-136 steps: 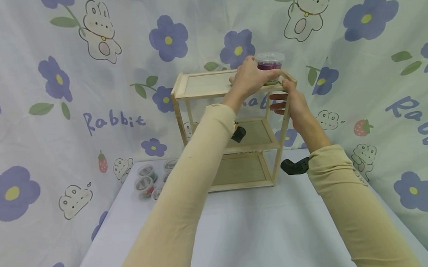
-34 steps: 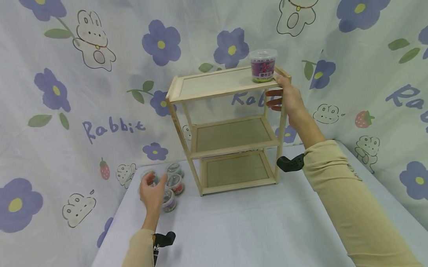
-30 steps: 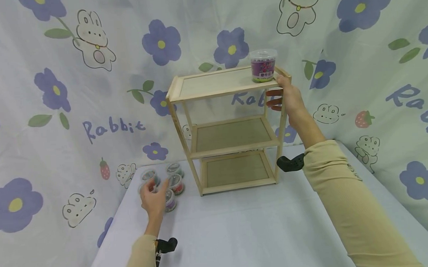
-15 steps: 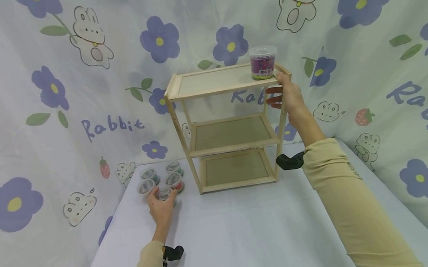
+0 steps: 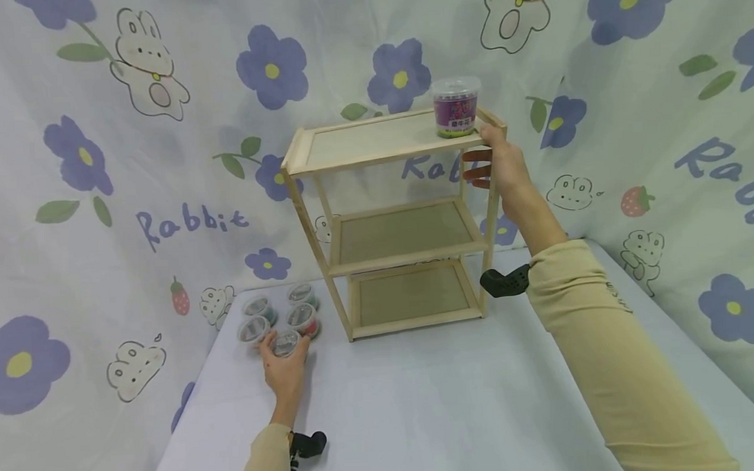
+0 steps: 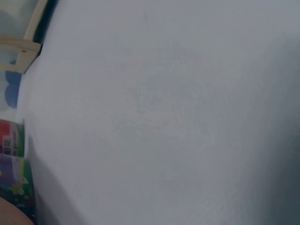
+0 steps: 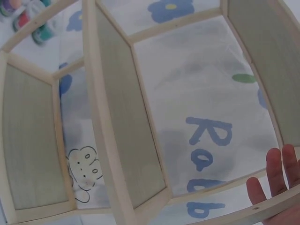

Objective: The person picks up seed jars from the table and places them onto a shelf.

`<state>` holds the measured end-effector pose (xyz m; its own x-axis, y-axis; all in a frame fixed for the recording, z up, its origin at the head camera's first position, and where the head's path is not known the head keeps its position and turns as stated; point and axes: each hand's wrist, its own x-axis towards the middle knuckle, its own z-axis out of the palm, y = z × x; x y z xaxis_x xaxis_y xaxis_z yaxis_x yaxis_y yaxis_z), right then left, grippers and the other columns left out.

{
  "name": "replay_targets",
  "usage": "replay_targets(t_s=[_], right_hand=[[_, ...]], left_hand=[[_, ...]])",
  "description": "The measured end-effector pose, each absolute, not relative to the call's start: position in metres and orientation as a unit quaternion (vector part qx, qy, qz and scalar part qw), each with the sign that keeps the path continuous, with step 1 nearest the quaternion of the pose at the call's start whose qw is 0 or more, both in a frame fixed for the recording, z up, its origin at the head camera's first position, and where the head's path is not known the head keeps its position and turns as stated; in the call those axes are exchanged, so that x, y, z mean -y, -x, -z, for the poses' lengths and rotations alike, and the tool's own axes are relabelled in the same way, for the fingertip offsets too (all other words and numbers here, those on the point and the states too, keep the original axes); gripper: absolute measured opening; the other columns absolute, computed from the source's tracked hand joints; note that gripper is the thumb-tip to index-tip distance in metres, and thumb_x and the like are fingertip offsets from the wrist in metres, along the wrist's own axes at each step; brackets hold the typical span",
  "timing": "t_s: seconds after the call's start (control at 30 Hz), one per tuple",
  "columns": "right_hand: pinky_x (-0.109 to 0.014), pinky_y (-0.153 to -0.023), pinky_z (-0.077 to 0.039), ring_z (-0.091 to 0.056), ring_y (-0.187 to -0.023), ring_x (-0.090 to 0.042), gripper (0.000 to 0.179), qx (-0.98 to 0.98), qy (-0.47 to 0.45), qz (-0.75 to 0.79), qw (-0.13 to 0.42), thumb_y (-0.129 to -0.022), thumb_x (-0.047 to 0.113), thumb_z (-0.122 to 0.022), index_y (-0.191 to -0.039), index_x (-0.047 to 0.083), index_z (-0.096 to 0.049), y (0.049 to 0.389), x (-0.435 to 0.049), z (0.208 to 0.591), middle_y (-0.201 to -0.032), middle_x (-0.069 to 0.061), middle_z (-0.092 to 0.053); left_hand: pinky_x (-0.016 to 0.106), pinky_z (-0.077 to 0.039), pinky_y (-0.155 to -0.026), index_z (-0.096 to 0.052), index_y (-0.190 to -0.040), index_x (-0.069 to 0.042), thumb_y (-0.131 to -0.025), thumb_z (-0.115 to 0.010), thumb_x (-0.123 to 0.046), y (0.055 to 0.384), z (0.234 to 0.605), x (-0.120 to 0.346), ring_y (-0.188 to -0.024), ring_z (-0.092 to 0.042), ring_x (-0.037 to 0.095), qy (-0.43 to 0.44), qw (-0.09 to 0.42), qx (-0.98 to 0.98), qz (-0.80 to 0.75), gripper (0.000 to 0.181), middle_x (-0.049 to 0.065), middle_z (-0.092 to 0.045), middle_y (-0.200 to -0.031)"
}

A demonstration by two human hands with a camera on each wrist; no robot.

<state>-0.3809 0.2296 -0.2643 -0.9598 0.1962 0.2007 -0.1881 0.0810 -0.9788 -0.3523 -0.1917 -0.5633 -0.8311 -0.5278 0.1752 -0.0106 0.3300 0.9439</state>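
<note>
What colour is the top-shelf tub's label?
Mostly purple label, green along the bottom; best in head view.

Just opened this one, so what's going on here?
A person is working with both hands at a three-tier wooden shelf. The left hand has its thumb and fingers around a clear-lidded cup at the near side of a small group; I can't tell whether it is lifted. Four other lidded cups stand close by on the white table. The right hand holds the shelf's top right corner, beside a purple-labelled cup standing on the top tier.
</note>
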Motion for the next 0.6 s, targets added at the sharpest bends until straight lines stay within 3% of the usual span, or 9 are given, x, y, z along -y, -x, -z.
replay_targets(t_s=[0.3,0.5,0.6], right_hand=[[-0.039,-0.092,-0.046,-0.064,-0.090,-0.021,0.064,0.722,0.003,-0.678,0.137,-0.099,0.059,-0.032,-0.133,0.009,-0.053,0.3804,-0.2283,0.2638,-0.105,0.001,-0.061],[-0.038,-0.092,-0.047,-0.064,-0.090,-0.021,0.064,0.722,0.006,-0.677,0.141,-0.098,0.059,-0.032,-0.132,0.010,-0.054,0.3809,-0.2296,0.2638,-0.106,0.002,-0.062],[-0.038,-0.092,-0.047,-0.063,-0.089,-0.021,0.064,0.721,0.005,-0.678,0.141,-0.098,0.060,-0.033,-0.132,0.010,-0.054,0.3812,-0.2303,0.2637,-0.106,0.002,-0.061]], left_hand=[[0.054,-0.014,-0.120,-0.036,-0.146,-0.012,-0.082,-0.081,-0.027,0.3526,0.5635,0.1907,-0.148,-0.019,0.042,-0.187,0.233,0.774,0.558,0.080,0.021,-0.025,-0.160],[0.054,-0.024,-0.114,-0.039,-0.142,-0.011,-0.080,-0.081,-0.026,0.3559,0.5647,0.1911,-0.139,-0.034,0.043,-0.200,0.236,0.771,0.556,0.076,0.023,-0.041,-0.149],[0.054,-0.026,-0.114,-0.040,-0.141,-0.010,-0.080,-0.081,-0.024,0.3566,0.5635,0.1921,-0.138,-0.036,0.043,-0.200,0.237,0.769,0.559,0.075,0.024,-0.043,-0.147]])
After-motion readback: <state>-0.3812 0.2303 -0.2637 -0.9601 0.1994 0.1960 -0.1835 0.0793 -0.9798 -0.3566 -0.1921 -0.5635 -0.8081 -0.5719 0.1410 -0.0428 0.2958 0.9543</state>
